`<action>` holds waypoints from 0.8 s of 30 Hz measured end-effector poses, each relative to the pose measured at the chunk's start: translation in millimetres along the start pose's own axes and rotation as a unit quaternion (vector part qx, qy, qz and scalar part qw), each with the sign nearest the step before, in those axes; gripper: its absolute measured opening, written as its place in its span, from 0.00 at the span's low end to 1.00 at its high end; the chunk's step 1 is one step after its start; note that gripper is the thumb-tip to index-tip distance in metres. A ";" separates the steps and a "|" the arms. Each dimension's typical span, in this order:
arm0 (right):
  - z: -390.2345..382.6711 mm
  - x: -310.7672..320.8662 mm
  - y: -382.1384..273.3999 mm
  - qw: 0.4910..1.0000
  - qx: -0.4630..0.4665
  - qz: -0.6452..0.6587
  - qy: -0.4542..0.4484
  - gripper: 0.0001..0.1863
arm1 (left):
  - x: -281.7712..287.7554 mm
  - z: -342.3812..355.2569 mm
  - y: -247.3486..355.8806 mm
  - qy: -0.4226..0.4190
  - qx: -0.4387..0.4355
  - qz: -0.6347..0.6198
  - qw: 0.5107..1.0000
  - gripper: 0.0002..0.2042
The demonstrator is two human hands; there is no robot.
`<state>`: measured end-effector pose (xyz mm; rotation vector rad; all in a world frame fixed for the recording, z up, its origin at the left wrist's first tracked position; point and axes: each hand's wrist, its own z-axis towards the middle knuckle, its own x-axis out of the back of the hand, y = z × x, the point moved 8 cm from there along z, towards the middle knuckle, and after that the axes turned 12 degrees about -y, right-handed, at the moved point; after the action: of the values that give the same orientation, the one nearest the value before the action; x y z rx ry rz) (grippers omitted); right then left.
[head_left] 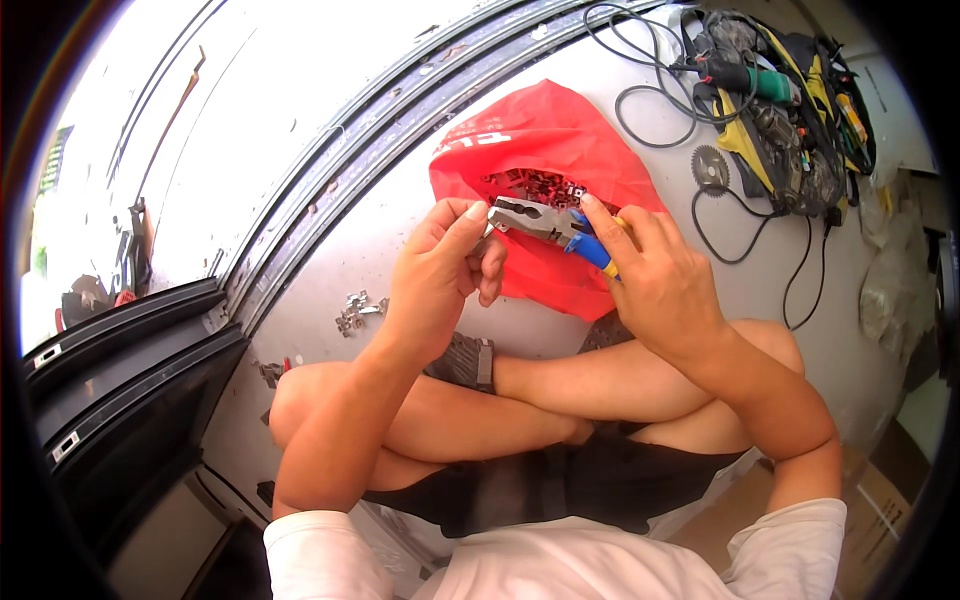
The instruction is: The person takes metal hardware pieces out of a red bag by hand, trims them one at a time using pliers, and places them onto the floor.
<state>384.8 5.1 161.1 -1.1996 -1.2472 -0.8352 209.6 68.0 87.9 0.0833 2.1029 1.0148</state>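
Just over a red bag (565, 130), the right hand (662, 275) grips pliers (537, 220). The left hand (440, 258) pinches a metal piece (490, 229).

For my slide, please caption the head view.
Right hand holds pliers beside left hand, by open red bag of small parts.

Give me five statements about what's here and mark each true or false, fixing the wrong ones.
1. The right hand holds blue-and-yellow-handled pliers. True.
2. The red bag is tied shut. False: it is open, with small pieces inside.
3. A toothed saw blade lies right of the bag. True.
4. The left hand rests on a knee. False: it is raised at the pliers' tip.
5. Loose metal pieces lie left of the bag. True.
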 end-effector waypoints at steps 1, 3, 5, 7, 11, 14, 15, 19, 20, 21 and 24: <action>0.6 0.8 -1.1 1.000 0.006 -0.008 0.010 0.32 | 2.1 -0.5 0.5 0.007 -0.007 0.009 1.000 0.11; 1.1 0.5 -1.8 0.999 0.009 -0.027 0.014 0.32 | 3.0 -1.6 1.2 0.014 -0.013 0.018 1.000 0.10; 1.3 0.0 -3.1 0.999 0.012 -0.045 0.018 0.32 | 4.8 -3.7 3.6 0.039 -0.020 0.061 0.997 0.11; 0.5 0.4 -5.5 0.997 0.017 -0.066 0.031 0.30 | 1.1 -5.3 6.0 0.051 -0.028 0.090 0.994 0.10; -3.4 -1.3 -6.7 0.995 0.020 -0.092 0.044 0.30 | -0.4 -8.8 9.3 0.073 -0.050 0.138 0.987 0.10; -5.9 -1.0 -8.6 0.994 0.022 -0.105 0.034 0.29 | 0.6 -10.3 8.2 0.064 -0.058 0.138 0.987 0.10; -5.5 -1.7 -8.0 0.995 0.013 -0.095 0.009 0.31 | 1.2 -10.5 6.9 0.064 -0.054 0.139 0.987 0.10; -5.4 -6.4 -2.2 0.999 -0.005 0.002 -0.053 0.32 | 1.7 -9.8 3.0 0.052 -0.058 0.136 0.988 0.10; -4.9 -9.3 -0.1 0.999 -0.008 0.006 -0.053 0.32 | 1.7 -9.3 3.2 0.048 -0.064 0.135 0.988 0.09; -4.4 -10.2 0.1 0.999 0.004 0.016 -0.038 0.29 | 2.0 -9.4 2.2 0.048 -0.060 0.137 0.988 0.09; -2.4 -12.1 0.8 1.000 0.020 0.017 -0.017 0.26 | 1.0 -10.3 2.4 0.046 -0.069 0.142 0.986 0.09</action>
<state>384.0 1.4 149.3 -1.2044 -1.2618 -0.7654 201.3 63.5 92.8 0.2790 2.1376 1.3540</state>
